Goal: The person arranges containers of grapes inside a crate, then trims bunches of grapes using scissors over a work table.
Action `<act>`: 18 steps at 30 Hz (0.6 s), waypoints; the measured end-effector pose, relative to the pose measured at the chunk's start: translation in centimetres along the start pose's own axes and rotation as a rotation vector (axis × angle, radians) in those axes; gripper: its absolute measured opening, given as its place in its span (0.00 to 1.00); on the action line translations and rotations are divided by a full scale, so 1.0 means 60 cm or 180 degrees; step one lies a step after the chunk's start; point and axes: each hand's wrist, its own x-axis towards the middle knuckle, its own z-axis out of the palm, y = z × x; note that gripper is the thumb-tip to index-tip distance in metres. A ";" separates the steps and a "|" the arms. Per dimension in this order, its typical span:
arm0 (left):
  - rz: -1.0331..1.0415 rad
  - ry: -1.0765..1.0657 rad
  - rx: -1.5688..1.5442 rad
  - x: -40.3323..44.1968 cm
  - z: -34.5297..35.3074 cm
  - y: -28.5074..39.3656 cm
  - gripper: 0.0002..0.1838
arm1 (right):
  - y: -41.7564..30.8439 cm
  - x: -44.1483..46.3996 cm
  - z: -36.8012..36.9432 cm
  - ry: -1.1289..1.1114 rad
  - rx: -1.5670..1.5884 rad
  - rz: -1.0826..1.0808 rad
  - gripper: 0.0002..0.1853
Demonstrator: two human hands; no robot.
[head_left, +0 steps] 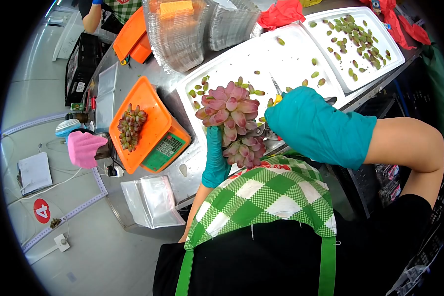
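Observation:
A large bunch of pink-green grapes (229,111) hangs over the near edge of a white tray (222,64). My left hand (215,160), in a teal glove, is closed on the bunch from below left, its fingers partly hidden behind it. My right hand (301,121), also gloved, is wrapped round scissors whose metal part (260,131) touches the right side of the bunch. A pointed metal tool (275,85) sticks up beyond the right glove. To the left, a smaller bunch (131,127) lies on the orange scale (160,111).
A second white tray (338,81) at the upper right holds several loose grapes. Stacked clear containers (182,37) stand at the back beside an orange bin (133,39). Plastic bags (152,201) lie at the table's near left edge. Another person's arm (92,18) shows at the top left.

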 end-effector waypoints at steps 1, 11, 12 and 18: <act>-0.0003 -0.0089 -0.0149 0.000 -0.001 -0.001 0.39 | -0.001 0.000 0.001 0.0053 0.0066 0.0026 0.05; 0.0012 -0.0234 -0.0404 0.001 -0.005 0.000 0.35 | 0.012 0.003 -0.004 -0.0183 0.0105 -0.0020 0.08; 0.0018 -0.0128 -0.0290 0.001 -0.003 0.000 0.38 | 0.012 0.005 -0.008 -0.0224 0.0119 -0.0015 0.08; -0.0014 -0.0274 -0.0458 0.001 -0.011 -0.005 0.34 | 0.001 0.011 -0.011 -0.0140 -0.0085 -0.0046 0.09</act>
